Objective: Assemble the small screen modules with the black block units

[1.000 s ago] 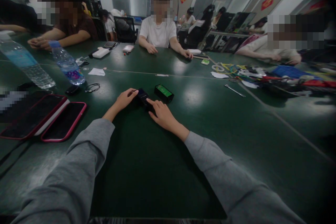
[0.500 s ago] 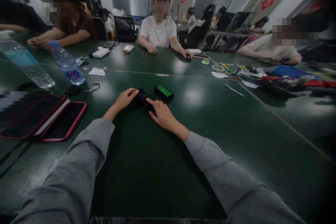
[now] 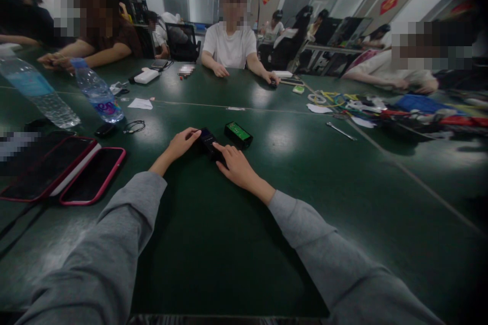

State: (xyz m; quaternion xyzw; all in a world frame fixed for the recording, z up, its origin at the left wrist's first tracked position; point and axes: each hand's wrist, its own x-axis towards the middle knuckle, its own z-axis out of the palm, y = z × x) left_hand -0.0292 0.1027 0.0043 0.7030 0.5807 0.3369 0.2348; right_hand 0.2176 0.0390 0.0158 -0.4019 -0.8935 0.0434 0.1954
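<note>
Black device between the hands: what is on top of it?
The right hand has its index fingertip on the device; the left hand touches its far end. Between them, its dark face shows faint pale marks. What the right hand covers can't be seen.

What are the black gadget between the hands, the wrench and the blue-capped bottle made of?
The black gadget could be smooth plastic: dark, even surface, though too dim for certainty. The wrench seems metal: silvery and shiny. The blue-capped bottle is probably glossy plastic, because it's see-through.
</note>
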